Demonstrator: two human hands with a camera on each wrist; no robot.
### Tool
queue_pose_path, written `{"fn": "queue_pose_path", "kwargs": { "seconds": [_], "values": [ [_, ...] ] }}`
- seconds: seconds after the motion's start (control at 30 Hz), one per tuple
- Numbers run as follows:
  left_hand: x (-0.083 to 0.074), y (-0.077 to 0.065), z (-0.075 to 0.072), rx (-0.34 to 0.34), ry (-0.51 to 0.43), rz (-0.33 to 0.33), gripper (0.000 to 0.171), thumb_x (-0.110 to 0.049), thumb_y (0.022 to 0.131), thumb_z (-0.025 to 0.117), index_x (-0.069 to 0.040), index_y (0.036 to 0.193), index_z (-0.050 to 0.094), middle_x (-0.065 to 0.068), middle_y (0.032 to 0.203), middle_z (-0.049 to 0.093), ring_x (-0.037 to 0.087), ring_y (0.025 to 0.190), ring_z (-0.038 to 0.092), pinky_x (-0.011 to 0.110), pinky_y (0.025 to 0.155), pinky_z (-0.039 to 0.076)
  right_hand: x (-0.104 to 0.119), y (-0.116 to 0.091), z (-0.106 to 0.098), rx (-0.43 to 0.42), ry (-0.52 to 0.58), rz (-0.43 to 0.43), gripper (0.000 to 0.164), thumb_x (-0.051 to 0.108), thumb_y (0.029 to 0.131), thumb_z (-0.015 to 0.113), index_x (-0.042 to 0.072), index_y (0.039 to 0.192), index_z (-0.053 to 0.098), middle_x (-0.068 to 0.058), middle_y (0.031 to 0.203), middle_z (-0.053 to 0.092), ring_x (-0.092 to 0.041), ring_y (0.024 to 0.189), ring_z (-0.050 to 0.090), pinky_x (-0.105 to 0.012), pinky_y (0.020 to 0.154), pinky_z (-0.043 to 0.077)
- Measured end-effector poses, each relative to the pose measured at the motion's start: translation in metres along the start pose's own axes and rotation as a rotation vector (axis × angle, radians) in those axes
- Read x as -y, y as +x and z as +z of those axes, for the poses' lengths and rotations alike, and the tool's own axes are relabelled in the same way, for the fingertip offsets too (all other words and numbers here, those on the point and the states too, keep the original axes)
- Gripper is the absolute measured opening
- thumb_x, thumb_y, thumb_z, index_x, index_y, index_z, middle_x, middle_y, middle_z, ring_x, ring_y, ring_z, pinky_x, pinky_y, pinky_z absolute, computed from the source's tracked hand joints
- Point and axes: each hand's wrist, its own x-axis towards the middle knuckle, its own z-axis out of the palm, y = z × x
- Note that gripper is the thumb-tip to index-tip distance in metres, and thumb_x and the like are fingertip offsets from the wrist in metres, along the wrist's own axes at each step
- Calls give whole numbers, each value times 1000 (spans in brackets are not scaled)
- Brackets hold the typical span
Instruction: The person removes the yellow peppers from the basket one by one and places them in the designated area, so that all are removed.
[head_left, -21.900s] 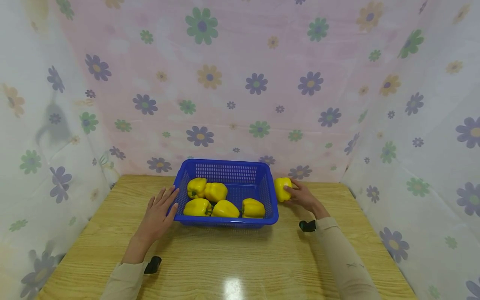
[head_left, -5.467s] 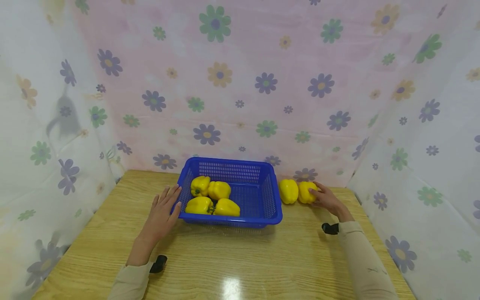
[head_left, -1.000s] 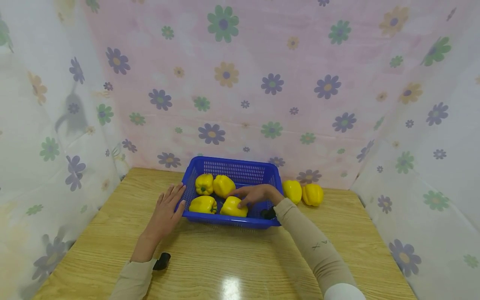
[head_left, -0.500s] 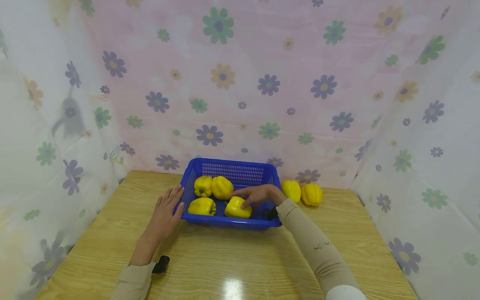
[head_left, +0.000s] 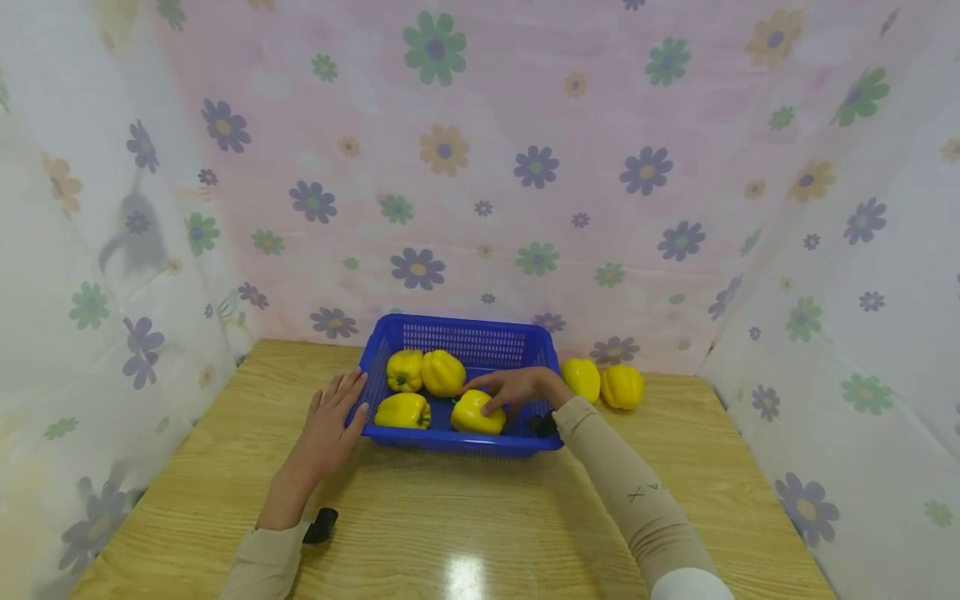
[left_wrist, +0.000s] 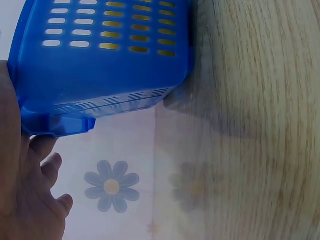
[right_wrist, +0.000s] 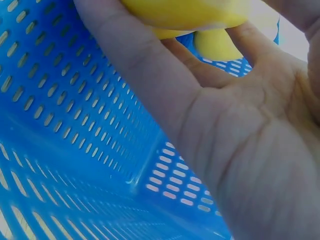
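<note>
A blue perforated basket (head_left: 465, 443) stands on the table. Inside it, my right hand (head_left: 517, 390) grips a yellow bell pepper (head_left: 477, 414) near the front wall, thumb on the near side and fingers over the far side. In the right wrist view, part of that pepper (right_wrist: 185, 12) shows above the palm. Three more yellow bell peppers sit in the basket's left half: two at the back (head_left: 444, 373) and one at the front left (head_left: 402, 411). My left hand (head_left: 327, 429) rests on the basket's left rim with fingers extended; the left wrist view shows it (left_wrist: 27, 195) beside the basket's corner.
Two yellow bell peppers, one nearer (head_left: 581, 381) and one farther right (head_left: 622, 387), stand on the wooden table (head_left: 420, 525) just right of the basket. Flowered curtains (head_left: 480, 167) enclose the table at the back and both sides.
Two bell peppers have gone from the basket to the table at its right. My right hand has since reached into the basket, and the gripped pepper has shifted slightly right.
</note>
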Motion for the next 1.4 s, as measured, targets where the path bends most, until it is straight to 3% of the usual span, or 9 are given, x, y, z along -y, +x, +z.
{"fn": "queue_pose_path", "kwargs": {
  "seconds": [0.5,0.97,1.4],
  "values": [
    [-3,2,-6,38,62,-13,57,-30,111,41,-4,160,30,18,167,26,43,155,13,69,121,5,0,0,-2,-2,8,-23,59,17,102,63,22,156,41,-19,162,29,-32,127,56,-50,92,58],
    [-4,2,-5,2,111,27,55,-28,110,44,-1,157,36,18,164,32,43,154,20,69,120,9,-5,-3,-4,0,2,-44,60,16,102,63,17,157,40,-18,159,35,-29,122,60,-45,87,61],
    [-5,-1,-4,5,113,1,55,-26,109,45,-1,157,37,17,164,32,42,154,19,70,120,8,-10,-2,-6,19,52,-73,59,14,103,62,17,157,40,-17,160,35,-30,122,61,-47,88,60]
  ]
}}
